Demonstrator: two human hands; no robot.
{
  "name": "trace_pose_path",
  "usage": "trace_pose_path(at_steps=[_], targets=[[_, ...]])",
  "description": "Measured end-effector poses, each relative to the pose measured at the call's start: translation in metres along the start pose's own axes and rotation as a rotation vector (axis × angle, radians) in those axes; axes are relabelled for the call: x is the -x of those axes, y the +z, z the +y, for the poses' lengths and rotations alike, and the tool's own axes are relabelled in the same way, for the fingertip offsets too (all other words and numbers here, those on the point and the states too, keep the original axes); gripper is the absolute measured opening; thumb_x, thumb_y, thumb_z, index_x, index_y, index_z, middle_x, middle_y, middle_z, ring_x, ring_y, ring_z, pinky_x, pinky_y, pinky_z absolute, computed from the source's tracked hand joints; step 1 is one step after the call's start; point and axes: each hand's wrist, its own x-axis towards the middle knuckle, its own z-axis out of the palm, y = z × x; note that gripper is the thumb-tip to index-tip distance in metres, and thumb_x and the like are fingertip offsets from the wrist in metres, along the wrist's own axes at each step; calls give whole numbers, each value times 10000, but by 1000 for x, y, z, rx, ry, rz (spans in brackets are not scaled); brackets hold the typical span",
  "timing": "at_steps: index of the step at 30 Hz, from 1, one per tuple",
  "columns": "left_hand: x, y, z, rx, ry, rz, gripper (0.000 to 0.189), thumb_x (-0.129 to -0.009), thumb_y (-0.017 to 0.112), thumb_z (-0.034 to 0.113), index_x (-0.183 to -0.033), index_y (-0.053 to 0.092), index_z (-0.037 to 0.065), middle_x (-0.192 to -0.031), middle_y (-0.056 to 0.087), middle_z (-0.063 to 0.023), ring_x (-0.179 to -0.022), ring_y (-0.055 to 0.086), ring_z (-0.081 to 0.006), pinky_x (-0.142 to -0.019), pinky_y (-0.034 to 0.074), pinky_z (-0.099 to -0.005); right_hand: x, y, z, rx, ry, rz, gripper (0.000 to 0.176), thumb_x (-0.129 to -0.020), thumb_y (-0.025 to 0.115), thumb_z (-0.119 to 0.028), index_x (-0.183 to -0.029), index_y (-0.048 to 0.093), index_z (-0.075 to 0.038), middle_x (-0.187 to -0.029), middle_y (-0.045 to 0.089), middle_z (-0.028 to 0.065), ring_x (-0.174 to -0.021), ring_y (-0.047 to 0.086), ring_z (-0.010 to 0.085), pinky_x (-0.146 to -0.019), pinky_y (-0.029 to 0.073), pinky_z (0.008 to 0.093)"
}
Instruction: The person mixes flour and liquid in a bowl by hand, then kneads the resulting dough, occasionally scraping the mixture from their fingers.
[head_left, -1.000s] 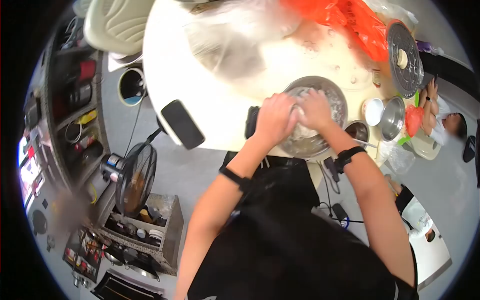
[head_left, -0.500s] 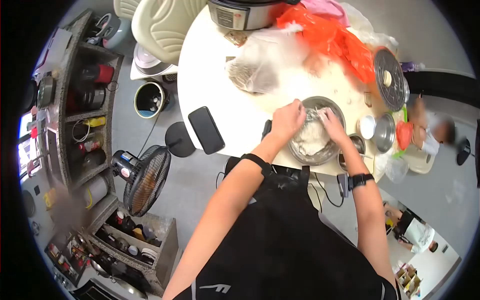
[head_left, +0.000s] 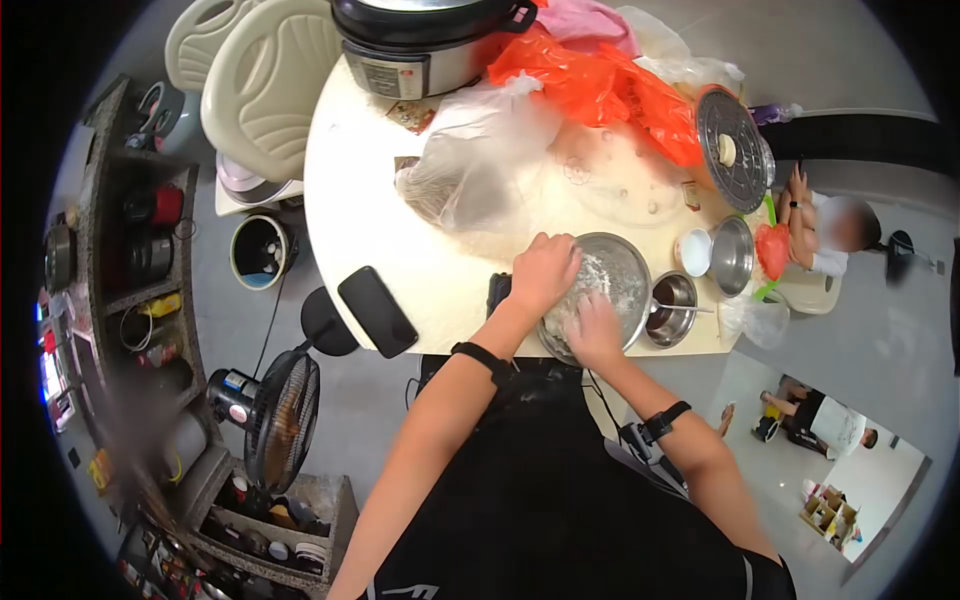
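Note:
A round metal bowl [head_left: 632,258] stands near the table's front edge, its inside smeared with white flour and pale dough [head_left: 560,342]. My left hand [head_left: 547,270] is closed over the bowl's left rim, fingers curled toward the inside. Lower in the bowl is my right hand [head_left: 597,328], fingers together and bent against the dough, slightly blurred by motion. Most of the dough is hidden beneath my hands. Right of the bowl sits a smaller metal bowl [head_left: 672,305] with dark contents and a utensil handle [head_left: 690,309] across it.
A black phone [head_left: 377,311] lies at the table's left edge. Behind are a clear plastic bag [head_left: 480,160], an electric cooker [head_left: 435,60] and red plastic bags [head_left: 600,80]. A white bowl [head_left: 692,252], a metal basin [head_left: 732,256] and a dark round lid [head_left: 728,150] stand right. Another person [head_left: 835,225] sits beyond.
My right hand has moved from the bowl's right side down and left onto the dough. My left hand has shifted to the left rim. The view has turned, so the table appears lower and further left.

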Motion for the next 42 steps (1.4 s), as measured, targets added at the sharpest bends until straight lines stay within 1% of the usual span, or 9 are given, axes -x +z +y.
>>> trace_pose_path(at_steps=[3, 7, 12, 19, 23, 30, 33, 38, 42], targets=[[-3, 13, -7, -47, -8, 122, 278, -967, 690, 280, -1138, 598, 81, -1085, 678, -137, -967, 674, -347, -740, 575, -490, 4, 15, -1, 28, 62, -55, 525, -876, 700, -402, -1229, 686, -13, -1310, 660, 181, -1311, 542, 418, -1074, 434, 527], [-14, 13, 2, 55, -259, -73, 352, -994, 680, 294, -1218, 585, 39, -1214, 613, -179, -1118, 640, -378, -869, 554, -491, -20, 24, 1, 118, 44, -80, 520, -873, 678, -450, -1237, 718, -80, -1299, 684, 141, -1318, 548, 395, -1050, 433, 529], [-4, 21, 0, 40, -301, -187, 398, -1046, 587, 397, -1276, 527, 77, -993, 730, -236, -901, 715, -453, -781, 569, -541, -44, 48, 27, 128, 131, -225, 450, -878, 644, -477, -1170, 777, -162, -1172, 753, 146, -1235, 621, 386, -1006, 435, 560], [10, 2, -1, 80, -341, -81, 403, -1074, 534, 403, -1247, 522, 39, -970, 728, -286, -923, 706, -491, -810, 554, -560, -70, 50, 29, -258, 444, 34, 519, -970, 571, -522, -1013, 784, -51, -1068, 741, 264, -1043, 684, 483, -888, 515, 563], [27, 5, -6, 225, -339, -5, 370, -1082, 531, 357, -1231, 519, 19, -931, 711, -307, -921, 684, -516, -811, 525, -572, -78, 36, 49, -546, 710, 259, 669, -1059, 466, -581, -1021, 765, 16, -1065, 724, 308, -1063, 654, 524, -954, 500, 543], [25, 23, -19, 263, -276, 66, 327, -1084, 529, 331, -1183, 543, 19, -858, 707, -286, -874, 692, -490, -780, 519, -553, -42, 26, 68, -624, 667, 153, 784, -1006, 522, -676, -1426, 597, -18, -1440, 615, 270, -1371, 557, 434, -1146, 415, 452], [32, 21, -23, 277, -243, 73, 322, -1083, 531, 330, -1162, 560, 19, -859, 712, -276, -857, 696, -477, -771, 521, -541, -52, 34, 84, -669, 647, -155, 871, -973, 574, -699, -1516, 512, -20, -1533, 554, 249, -1446, 507, 394, -1196, 373, 440], [29, 16, -12, 269, -305, 64, 322, -1071, 566, 328, -1135, 580, 12, -846, 713, -246, -817, 697, -448, -744, 524, -510, -46, 8, 79, -829, 431, -80, 501, -980, 690, -497, -1043, 659, -1, -989, 661, 126, -943, 614, 242, -896, 481, 359], [26, 21, -17, 302, -316, 90, 313, -1058, 601, 315, -1118, 592, 8, -808, 701, -214, -776, 692, -408, -724, 523, -476, -29, 0, 56, -794, 277, 9, 350, -978, 696, -353, -913, 600, -23, -824, 595, 77, -800, 565, 195, -786, 474, 331]])
